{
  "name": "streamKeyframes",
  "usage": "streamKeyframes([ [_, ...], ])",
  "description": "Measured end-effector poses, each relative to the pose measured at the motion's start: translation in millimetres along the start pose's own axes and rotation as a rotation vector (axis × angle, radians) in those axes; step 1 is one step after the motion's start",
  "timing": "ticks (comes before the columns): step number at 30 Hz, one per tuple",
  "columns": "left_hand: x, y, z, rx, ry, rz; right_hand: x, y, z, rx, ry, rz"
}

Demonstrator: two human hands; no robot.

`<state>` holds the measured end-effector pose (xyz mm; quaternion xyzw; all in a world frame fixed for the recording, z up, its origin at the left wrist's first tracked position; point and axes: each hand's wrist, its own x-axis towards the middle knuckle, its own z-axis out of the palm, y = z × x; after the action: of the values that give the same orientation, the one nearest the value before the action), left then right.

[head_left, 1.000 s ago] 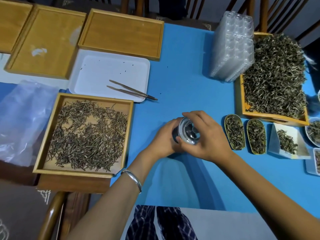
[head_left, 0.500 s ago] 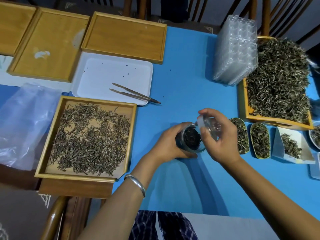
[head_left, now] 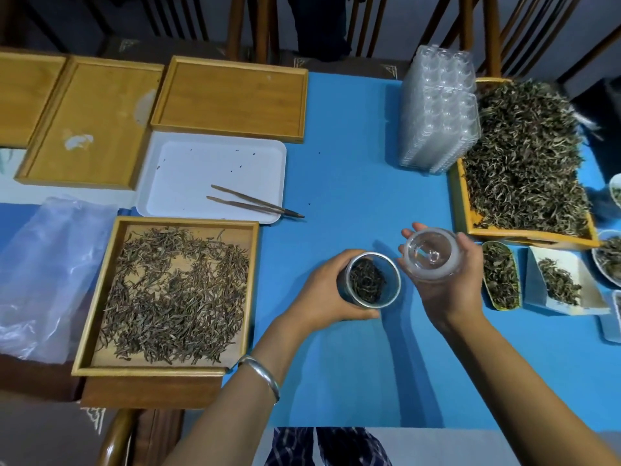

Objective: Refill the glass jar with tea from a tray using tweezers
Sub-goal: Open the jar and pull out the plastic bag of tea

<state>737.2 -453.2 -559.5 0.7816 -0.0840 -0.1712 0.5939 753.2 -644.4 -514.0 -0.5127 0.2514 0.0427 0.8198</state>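
The blue table (head_left: 353, 156) fills the view, and at about 8 o'clock on it sits the wooden tray (head_left: 84, 331) spread with a thin, loose layer of long dark tea leaves (head_left: 174, 290). At 3 o'clock a second wooden tray (head_left: 504, 235) is heaped high with paler curled leaves, a stack of clear plastic blister trays (head_left: 437, 112) leaning just beside it. At 10 o'clock lies the white plastic tray (head_left: 188, 169), dotted with a few specks, and the tweezers (head_left: 248, 203) lie across its lower right corner, tips poking just past the rim, untouched. Near the centre, slightly toward 5 o'clock, the left hand (head_left: 322, 297) curls its fingers round the glass jar (head_left: 373, 280), which stands upright and open-mouthed, a dark clump of tea covering its bottom with plenty of room above. Just beside it at 3 o'clock the right hand (head_left: 450, 284) cradles the clear glass lid (head_left: 430, 253) in curled fingers, its hollow underside facing up. A second ago the lid sat on the jar under both hands; half a second ago it was tilting off at the rim; now it is well clear and turned over.
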Motion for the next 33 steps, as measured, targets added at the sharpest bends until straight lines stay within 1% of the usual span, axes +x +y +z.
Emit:
streamKeyframes([
  [2, -1.4, 1.1, -0.7, -0.007, -0.005, -0.008, 5.5, 3.5, -8.1, -0.028, 0.073, 0.041],
  [5, -6.2, 1.6, -3.1, -0.023, 0.0, -0.028, 10.4, 14.0, -14.0, -0.127, 0.112, 0.089],
  [8, -11.8, -1.3, -7.7, -0.02, 0.012, -0.043, 14.0, 26.5, -15.4, -0.364, 0.139, 0.082],
  [11, -15.9, -3.3, -12.7, -0.014, 0.032, -0.064, 14.9, 40.5, -10.0, -0.485, 0.166, 0.064],
  [13, -17.4, -4.0, -14.0, -0.006, 0.044, -0.078, 13.9, 48.4, -5.3, -0.538, 0.145, -0.013],
  [16, -18.0, -5.1, -13.0, -0.006, 0.056, -0.09, 14.0, 55.9, -1.6, -0.611, 0.066, -0.104],
  [18, -18.3, -5.8, -12.4, -0.014, 0.059, -0.098, 15.8, 59.6, -1.6, -0.691, 0.051, -0.157],
  [21, -18.9, -6.9, -12.0, -0.034, 0.058, -0.114, 21.6, 62.2, -6.5, -0.798, 0.088, -0.166],
  [26, -20.0, -4.7, -11.6, -0.041, 0.057, -0.124, 22.3, 52.9, -14.8, -0.803, -0.007, -0.164],
  [29, -21.0, -1.1, -11.3, -0.037, 0.06, -0.129, 17.8, 45.1, -17.9, -0.752, -0.014, -0.143],
  [31, -22.0, 3.5, -11.9, -0.039, 0.066, -0.134, 11.7, 37.0, -23.6, -0.772, -0.018, -0.185],
  [33, -23.9, 9.7, -13.5, -0.052, 0.08, -0.136, 1.6, 26.3, -32.8, -0.878, -0.041, -0.298],
])
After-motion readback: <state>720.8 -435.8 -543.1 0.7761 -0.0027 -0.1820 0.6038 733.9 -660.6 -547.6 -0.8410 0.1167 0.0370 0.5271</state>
